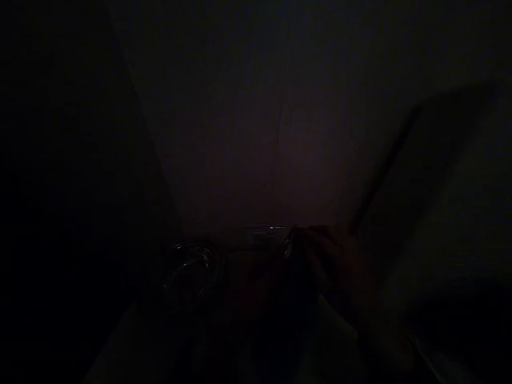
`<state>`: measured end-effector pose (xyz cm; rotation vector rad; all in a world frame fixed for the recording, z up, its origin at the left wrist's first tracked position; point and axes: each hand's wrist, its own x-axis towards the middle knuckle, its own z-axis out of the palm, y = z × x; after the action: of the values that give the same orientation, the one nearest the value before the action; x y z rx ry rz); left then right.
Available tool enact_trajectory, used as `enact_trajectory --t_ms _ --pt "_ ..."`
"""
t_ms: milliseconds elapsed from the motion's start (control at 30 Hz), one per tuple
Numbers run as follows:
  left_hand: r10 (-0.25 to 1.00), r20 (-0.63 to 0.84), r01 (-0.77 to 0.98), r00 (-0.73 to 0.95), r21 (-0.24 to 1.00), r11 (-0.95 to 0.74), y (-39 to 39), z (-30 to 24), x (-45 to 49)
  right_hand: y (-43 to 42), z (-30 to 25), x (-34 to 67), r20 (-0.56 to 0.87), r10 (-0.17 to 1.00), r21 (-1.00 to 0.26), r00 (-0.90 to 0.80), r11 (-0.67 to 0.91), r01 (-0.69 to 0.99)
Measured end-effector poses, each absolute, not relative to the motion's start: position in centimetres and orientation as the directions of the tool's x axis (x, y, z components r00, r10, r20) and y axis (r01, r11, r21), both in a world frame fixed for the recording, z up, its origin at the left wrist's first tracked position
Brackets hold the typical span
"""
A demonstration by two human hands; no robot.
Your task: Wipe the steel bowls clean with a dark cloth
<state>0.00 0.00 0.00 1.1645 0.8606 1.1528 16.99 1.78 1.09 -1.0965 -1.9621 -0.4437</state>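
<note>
The view is very dark and only outlines show. My right hand [340,253] is at the lower middle, its fingers bent around a dark object with a shiny edge [288,242] whose kind I cannot make out. My left hand [256,282] is a faint shape just left of it; shadow hides its fingers. A glossy coil [196,261], perhaps of cable or tubing, lies beside my left hand. Beyond the hands sits a small pale rectangular fitting [264,234] with a bright upper edge.
A wall-like pale surface [240,133] rises ahead, with a thin vertical line [279,130] on it. A darker surface [80,133] borders it on the left. To the right stands a slanted panel [432,176] with a dark edge.
</note>
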Motion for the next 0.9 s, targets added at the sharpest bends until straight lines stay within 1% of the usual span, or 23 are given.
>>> enact_trajectory --t_ms 133,200,267,333,367,467,533,633,700,900 --pt "0.978 0.047 -0.238 0.204 0.971 0.003 0.9 0.3 -0.1 1.2 1.5 16.2 0.792 0.492 -0.04 -0.361 0.632 0.774" --pt "0.983 0.056 -0.257 0.177 0.966 -0.009 1.1 0.8 -0.2 0.7 1.8 15.8 0.776 0.459 -0.003 -0.432 0.688 0.726" --pt "0.988 0.056 -0.247 0.142 0.969 -0.019 1.1 1.3 -0.3 0.4 2.0 15.5 0.775 0.427 0.026 -0.466 0.715 0.699" --pt "0.992 0.038 -0.235 0.117 0.972 -0.01 1.0 1.5 -0.3 0.4 2.0 15.4 0.789 0.415 0.035 -0.453 0.706 0.708" --pt "0.993 0.031 -0.24 0.117 0.971 -0.002 1.0 1.5 -0.3 0.5 1.9 15.4 0.794 0.428 0.025 -0.432 0.687 0.727" --pt "0.983 0.034 -0.271 0.181 0.963 0.017 0.9 1.0 -0.2 1.3 1.3 16.1 0.802 0.477 -0.002 -0.359 0.604 0.797" --pt "0.974 0.033 -0.247 0.224 0.969 0.024 0.9 0.6 -0.2 1.9 0.8 16.8 0.801 0.515 -0.044 -0.305 0.559 0.828" --pt "0.971 0.02 -0.208 0.237 0.978 0.031 0.9 0.4 -0.5 2.4 0.6 17.3 0.786 0.548 -0.1 -0.285 0.568 0.817" --pt "0.975 0.01 -0.208 0.22 0.977 0.037 0.9 0.5 -0.6 2.1 0.8 17.2 0.786 0.535 -0.094 -0.31 0.599 0.795" --pt "0.993 0.016 -0.268 0.113 0.963 0.015 0.7 1.5 -0.6 0.4 2.0 15.6 0.787 0.424 0.017 -0.448 0.711 0.703"
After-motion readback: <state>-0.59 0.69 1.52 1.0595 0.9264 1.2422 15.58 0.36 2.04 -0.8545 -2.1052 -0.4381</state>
